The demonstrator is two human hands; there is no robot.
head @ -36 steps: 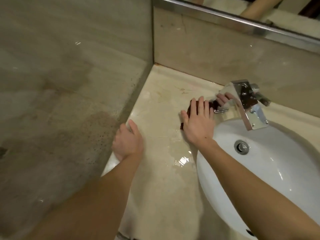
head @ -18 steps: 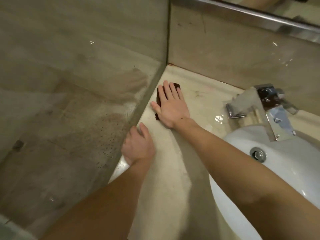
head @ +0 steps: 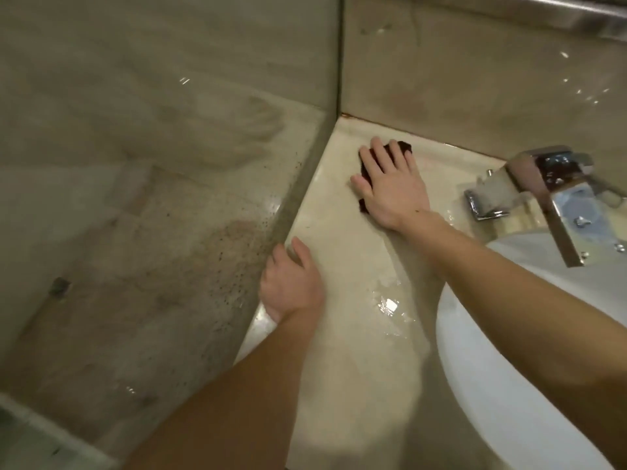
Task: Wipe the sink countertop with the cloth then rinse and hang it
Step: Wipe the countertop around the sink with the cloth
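Note:
A dark brown cloth [head: 404,146] lies flat on the beige countertop [head: 342,252] near the back left corner. My right hand [head: 390,183] presses on it with straight, spread fingers and covers most of it. My left hand [head: 291,283] rests on the countertop's left edge beside the side wall, fingers relaxed, holding nothing. The white sink basin [head: 509,351] sits to the right of both hands.
A chrome faucet [head: 543,191] stands at the back right above the basin. A patch of water [head: 390,307] shines on the counter between my arms. Tiled walls close off the left side and the back; a mirror frame [head: 576,15] runs along the top.
My right hand slid the cloth from beside the faucet leftward to the back left corner, then a little right. My left hand stayed on the counter's edge.

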